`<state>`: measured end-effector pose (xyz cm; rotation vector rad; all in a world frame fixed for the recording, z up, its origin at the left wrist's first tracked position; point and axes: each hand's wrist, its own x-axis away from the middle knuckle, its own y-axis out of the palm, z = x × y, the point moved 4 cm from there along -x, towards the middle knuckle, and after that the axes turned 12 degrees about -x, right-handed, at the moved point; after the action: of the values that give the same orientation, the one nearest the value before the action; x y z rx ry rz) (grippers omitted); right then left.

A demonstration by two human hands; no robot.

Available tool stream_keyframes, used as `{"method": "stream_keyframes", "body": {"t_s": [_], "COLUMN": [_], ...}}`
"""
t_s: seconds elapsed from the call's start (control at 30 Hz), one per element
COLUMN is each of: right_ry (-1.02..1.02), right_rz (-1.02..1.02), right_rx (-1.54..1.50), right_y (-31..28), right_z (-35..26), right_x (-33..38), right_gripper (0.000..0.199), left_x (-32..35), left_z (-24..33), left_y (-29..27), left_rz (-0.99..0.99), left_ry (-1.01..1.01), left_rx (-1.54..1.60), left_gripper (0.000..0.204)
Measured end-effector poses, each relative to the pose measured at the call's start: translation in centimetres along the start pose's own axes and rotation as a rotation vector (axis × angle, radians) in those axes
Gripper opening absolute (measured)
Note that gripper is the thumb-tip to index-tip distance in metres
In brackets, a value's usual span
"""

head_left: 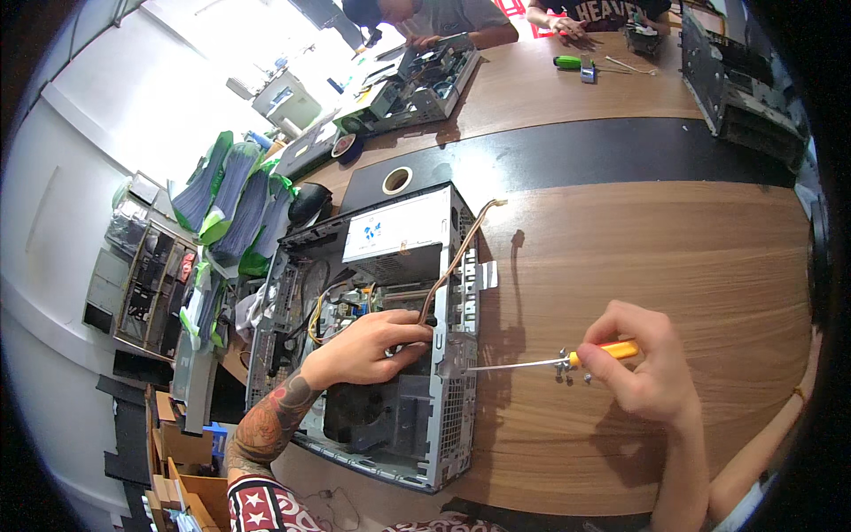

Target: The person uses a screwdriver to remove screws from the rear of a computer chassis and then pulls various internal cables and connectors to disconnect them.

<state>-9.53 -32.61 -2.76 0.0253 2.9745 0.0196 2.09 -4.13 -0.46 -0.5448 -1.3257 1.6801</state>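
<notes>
Screwdriver (pixel 623 348) (just one) in right fingers (pixel 612 362), beside one computer case (pixel 455 412).

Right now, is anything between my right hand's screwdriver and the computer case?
Nothing visible: the screwdriver in your right hand has a clear line to the computer case; small screws show near the handle.

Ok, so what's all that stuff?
Table: one, brown, centre
Open computer case: one, grey, centre
Cable bunch: one, brown, above case
Screwdriver: one, yellow-handled, right of case
Screws: several, silver, by screwdriver
Tape roll: one, tan, beyond case
Metal chassis: two, grey, far side
Green-handled tool: one, green, far side
Bundles: several, grey-and-green, left
People: two, grey and black tops, far side
Banded arm: one, bare, right edge
Left fingers: one hand, bare, in case
Right fingers: one hand, bare, round screwdriver
</notes>
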Motion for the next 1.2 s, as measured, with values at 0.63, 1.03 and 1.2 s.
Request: {"method": "stream_keyframes", "body": {"t_s": [0.63, 1.03, 1.2], "right_ry": [0.033, -0.01, 0.021], "right_rz": [-0.403, -0.058, -0.235], "right_rx": [-0.093, 0.043, 0.044], "right_y": [1.6, 0.3, 0.0], "right_z": [0.8, 2.1, 1.6], "right_x": [0.3, -0.5, -0.1], "right_gripper": [0.016, 0.024, 0.025], "left_x": [-0.1, -0.3, -0.2], "left_z": [0.0, -0.1, -0.2], "left_y": [0.0, 0.2, 0.2], "left_rz": [0.019, -0.003, 0.021], "left_ry": [0.022, -0.019, 0.008], "left_rx": [-0.046, -0.032, -0.039], "left_gripper": [0.018, 0.022, 0.02]}}
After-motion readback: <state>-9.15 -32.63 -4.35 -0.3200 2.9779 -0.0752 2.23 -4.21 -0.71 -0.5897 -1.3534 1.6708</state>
